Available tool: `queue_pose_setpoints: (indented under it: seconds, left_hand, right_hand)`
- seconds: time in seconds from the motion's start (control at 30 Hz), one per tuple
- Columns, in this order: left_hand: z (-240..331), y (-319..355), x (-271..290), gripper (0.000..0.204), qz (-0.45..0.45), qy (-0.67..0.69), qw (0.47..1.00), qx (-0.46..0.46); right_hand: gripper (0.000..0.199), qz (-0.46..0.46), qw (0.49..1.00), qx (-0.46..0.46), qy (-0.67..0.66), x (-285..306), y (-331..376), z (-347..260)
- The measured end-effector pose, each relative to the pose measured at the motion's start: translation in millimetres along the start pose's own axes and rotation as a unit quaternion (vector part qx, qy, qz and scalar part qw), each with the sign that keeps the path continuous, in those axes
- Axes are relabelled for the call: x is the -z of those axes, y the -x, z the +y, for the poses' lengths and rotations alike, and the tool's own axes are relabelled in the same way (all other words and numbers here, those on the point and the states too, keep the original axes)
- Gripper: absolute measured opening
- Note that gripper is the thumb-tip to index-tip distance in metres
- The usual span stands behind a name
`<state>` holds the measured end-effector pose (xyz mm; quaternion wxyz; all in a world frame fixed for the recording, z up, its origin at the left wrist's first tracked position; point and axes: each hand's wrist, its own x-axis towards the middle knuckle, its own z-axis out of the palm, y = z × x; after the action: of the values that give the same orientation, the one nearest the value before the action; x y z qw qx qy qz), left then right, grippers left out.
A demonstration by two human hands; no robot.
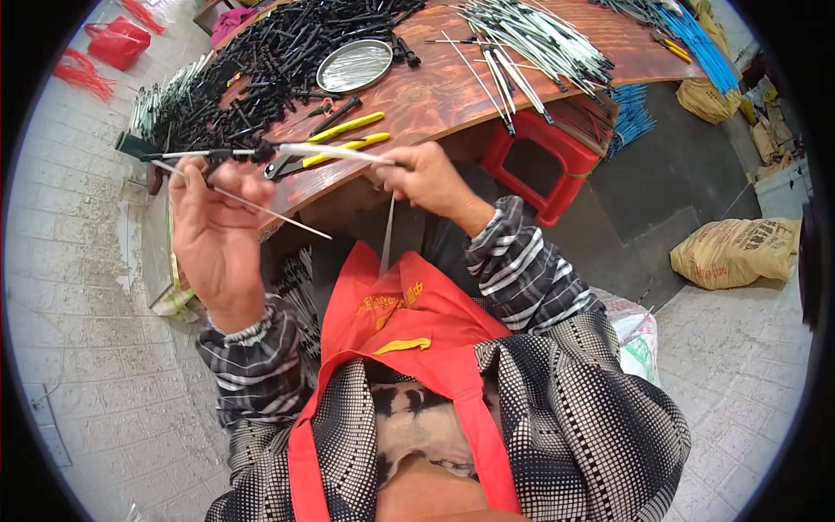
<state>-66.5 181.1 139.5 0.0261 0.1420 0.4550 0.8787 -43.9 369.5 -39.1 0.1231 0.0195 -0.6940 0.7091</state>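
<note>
My left hand (217, 239) is raised at the table's left front edge. Its thumb and fingers pinch a thin white rod (296, 224) that slants down to the right; some fingertips are blurred. A stick with black fittings (252, 154) crosses level just above those fingers. In line with its right end runs a thicker white tube (335, 152), its other end closed in my right hand (426, 180). A pale thin strip (389, 230) hangs below my right hand. Pliers with yellow handles (348, 150) lie behind the tube on the table edge.
On the wooden table (426, 109) lie a heap of black fittings (270, 56), a round metal dish of thin pins (355, 66) and a pile of white rods (539, 43). A red stool (557, 191) stands below at right. A sack (735, 252) lies on the floor.
</note>
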Motion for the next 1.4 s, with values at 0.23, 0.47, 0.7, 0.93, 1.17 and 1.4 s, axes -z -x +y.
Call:
queue_pose_setpoints:
  seconds: [0.23, 0.47, 0.7, 0.93, 1.17, 1.4]
  left_hand:
    - [-5, -5, 55, 0.019, -0.189, 0.145, 0.966, 0.095]
    - [-7, -12, 62, 0.023, -0.138, 0.085, 0.984, 0.077]
    - [-17, -27, 77, 0.034, -0.315, 0.158, 0.926, 0.138]
    - [0, -32, 65, 0.032, -0.263, 0.100, 0.954, 0.103]
    - [-10, -44, 64, 0.024, -0.201, 0.045, 0.968, 0.144]
    - [-10, -46, 53, 0.018, -0.161, 0.051, 0.974, 0.151]
  right_hand:
    - [0.026, -0.002, 0.924, 0.160, 0.346, -31, 1, 0]
    - [0.023, 0.123, 0.751, 0.034, 0.648, 91, 2, -75]
    - [0.018, 0.099, 0.620, -0.072, 0.775, 121, -5, -66]
    - [0.022, 0.151, 0.662, -0.150, 0.719, 177, -12, -81]
    - [0.022, 0.188, 0.723, -0.042, 0.663, 162, -2, -103]
    - [0.021, 0.246, 0.746, 0.042, 0.617, 166, -3, -94]
